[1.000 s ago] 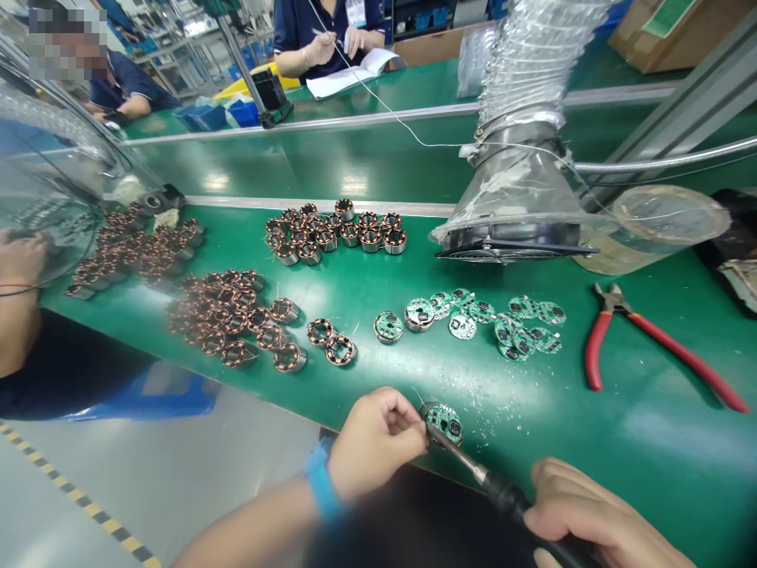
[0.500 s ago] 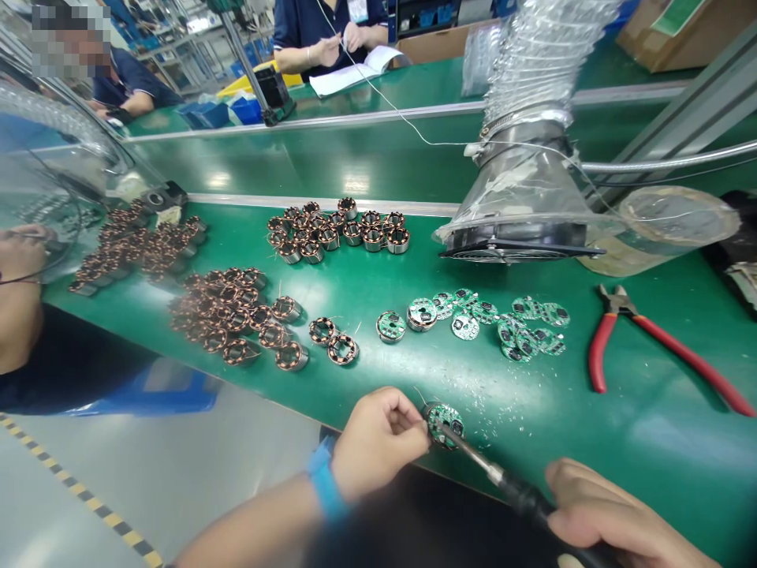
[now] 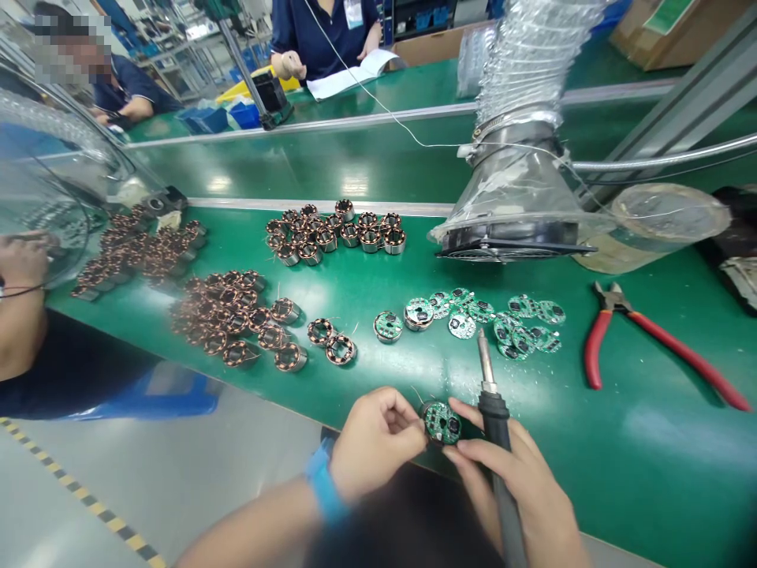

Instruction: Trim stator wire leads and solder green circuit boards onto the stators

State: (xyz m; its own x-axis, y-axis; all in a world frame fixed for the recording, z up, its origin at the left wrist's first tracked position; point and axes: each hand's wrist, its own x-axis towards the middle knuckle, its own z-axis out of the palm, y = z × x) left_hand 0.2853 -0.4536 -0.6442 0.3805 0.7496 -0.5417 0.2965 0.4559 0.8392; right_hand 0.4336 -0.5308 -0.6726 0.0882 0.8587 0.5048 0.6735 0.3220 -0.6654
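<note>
A round green circuit board (image 3: 445,424) sits on a copper-wound motor stator near the table's front edge, with thin wire ends sticking up at its upper left. My left hand (image 3: 378,442), a blue band at its wrist, is closed with its fingertips at the stator's left side; the exact grip is partly hidden. In my right hand (image 3: 520,481) is a soldering iron (image 3: 497,426), its tip pointing up and away from the board. The thumb and a finger of that hand touch the board's right edge at the same time.
Two more stators with boards (image 3: 389,325) stand beyond, beside loose circuit boards (image 3: 520,335). Bare stators (image 3: 340,349) lie in groups to the left and back. Red-handled cutters (image 3: 597,347) lie right, under a fume duct (image 3: 502,213). Co-workers sit across and at left.
My right hand has moved in to the board, and the soldering iron's tip has lifted off it and swung upright. My left hand stays put. The co-worker opposite has parted their hands.
</note>
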